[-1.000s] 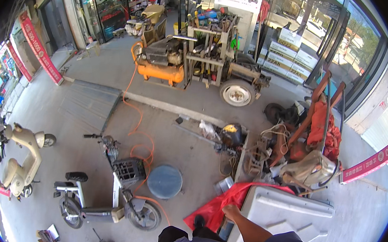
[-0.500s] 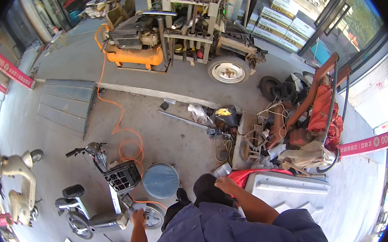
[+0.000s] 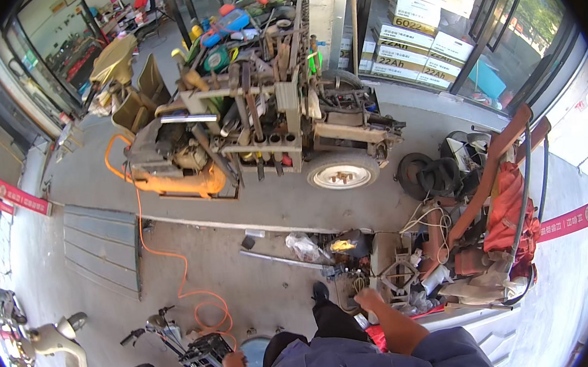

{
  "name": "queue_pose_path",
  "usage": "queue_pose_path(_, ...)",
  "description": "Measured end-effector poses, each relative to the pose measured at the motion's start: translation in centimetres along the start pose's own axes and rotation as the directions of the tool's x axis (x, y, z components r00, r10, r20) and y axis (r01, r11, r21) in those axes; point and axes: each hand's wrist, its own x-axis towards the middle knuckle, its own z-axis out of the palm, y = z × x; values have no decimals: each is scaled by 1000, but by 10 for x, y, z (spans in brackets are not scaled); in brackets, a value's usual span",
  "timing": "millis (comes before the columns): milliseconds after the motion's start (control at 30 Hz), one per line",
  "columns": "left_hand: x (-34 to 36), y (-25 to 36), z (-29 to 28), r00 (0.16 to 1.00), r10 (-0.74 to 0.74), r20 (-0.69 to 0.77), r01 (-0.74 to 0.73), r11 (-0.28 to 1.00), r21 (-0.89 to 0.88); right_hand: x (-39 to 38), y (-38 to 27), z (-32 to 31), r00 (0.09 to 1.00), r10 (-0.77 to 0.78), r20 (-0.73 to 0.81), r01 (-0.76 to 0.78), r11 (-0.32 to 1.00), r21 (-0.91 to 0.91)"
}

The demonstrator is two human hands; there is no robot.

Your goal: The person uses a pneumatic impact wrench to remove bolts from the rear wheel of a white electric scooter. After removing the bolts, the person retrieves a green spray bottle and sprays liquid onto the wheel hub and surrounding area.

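My left hand (image 3: 234, 363) hangs low with its fingers curled in and nothing seen in them. It is nearest to the black crate-like basket (image 3: 208, 354) of a small electric bike and the round blue stool (image 3: 255, 357), which my body partly covers. My right hand (image 3: 371, 301), slightly blurred, is also curled and shows nothing in it. Below it in the picture is red cloth (image 3: 377, 335), and beyond it lies a cluttered heap of parts. One of my legs is stretched forward, its dark shoe (image 3: 320, 291) on the concrete floor.
Ahead, past a low step (image 3: 241, 225), stands a wheeled tool cart (image 3: 293, 106) loaded with tools, beside an orange air compressor (image 3: 181, 184). An orange hose (image 3: 183, 265) trails across the floor. Red metal frames (image 3: 497, 157) stand right; stacked boxes (image 3: 402, 53) are behind; a ridged ramp (image 3: 102, 248) lies left.
My view has shifted forward and up: the cart looks nearer, while the bike and blue stool have slid toward the lower edge. One leg has stepped forward. Both hands remain low.
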Motion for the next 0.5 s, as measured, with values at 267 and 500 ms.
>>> queue_pose_path(267,-2,137,95,994,105,36,-108,986,128,127,-109,-164,833,-371,-412,278,922,-268)
queue_pose_path(500,131,226,64,999,37,0,-37,991,-130,157,-179,-241,907,116,-406,101,875,474)
